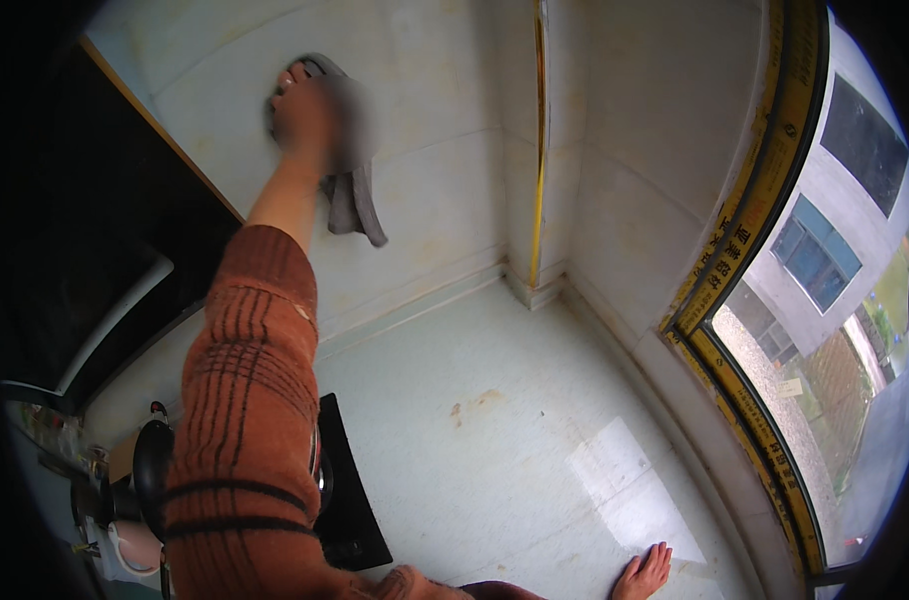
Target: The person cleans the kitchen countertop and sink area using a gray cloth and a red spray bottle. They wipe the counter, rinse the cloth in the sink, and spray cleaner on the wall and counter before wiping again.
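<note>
My left hand [304, 112] is raised against the pale wall tiles [432, 187] at the upper left, holding a grey cloth [346, 206]. Part of the cloth bunches around the fingers, and a loose end hangs below the wrist. Blur hides some of the hand and cloth. An orange knitted sleeve with dark stripes covers that arm. Low at the right, my right hand [646, 571] lies on the light countertop [454, 465], palm down with fingers stretched out and nothing held.
A black cooktop [353, 495] is partly behind the left sleeve. Left of the arm are a black pan [151, 469], a pink container [136, 547] and a dark range hood [87, 225]. A gold trim strip [537, 187] runs up the corner; a taped window frame [732, 247] stands at right.
</note>
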The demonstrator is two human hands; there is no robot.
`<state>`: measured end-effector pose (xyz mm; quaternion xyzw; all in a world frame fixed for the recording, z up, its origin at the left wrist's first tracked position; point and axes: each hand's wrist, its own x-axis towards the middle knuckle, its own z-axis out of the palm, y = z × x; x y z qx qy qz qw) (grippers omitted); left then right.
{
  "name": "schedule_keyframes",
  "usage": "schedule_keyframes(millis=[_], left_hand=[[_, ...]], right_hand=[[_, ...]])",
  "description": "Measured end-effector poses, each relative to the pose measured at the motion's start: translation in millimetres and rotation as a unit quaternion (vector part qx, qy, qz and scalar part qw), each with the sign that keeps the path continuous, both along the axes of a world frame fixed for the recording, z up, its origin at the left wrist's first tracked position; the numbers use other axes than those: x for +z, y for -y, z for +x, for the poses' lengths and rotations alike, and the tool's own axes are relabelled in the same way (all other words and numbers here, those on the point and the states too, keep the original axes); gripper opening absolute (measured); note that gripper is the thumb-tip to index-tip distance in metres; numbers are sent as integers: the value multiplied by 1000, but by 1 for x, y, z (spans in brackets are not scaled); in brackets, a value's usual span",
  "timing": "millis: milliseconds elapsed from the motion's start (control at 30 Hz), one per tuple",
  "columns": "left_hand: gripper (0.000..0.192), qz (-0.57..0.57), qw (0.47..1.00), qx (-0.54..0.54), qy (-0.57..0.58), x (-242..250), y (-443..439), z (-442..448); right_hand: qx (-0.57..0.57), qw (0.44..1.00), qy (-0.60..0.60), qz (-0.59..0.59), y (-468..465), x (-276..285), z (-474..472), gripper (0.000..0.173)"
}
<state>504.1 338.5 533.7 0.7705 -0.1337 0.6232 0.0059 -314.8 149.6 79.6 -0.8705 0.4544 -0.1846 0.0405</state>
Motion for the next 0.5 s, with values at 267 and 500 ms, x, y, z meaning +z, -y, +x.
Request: schedule_keyframes(millis=[267, 500], left_hand=[[44, 149, 925, -23, -349, -217, 115, -60], [30, 320, 785, -255, -465, -442, 95, -231]], right_hand=[[-83, 995, 50, 12, 6, -35, -17, 45], [-34, 995, 94, 31, 26, -16, -4, 44]])
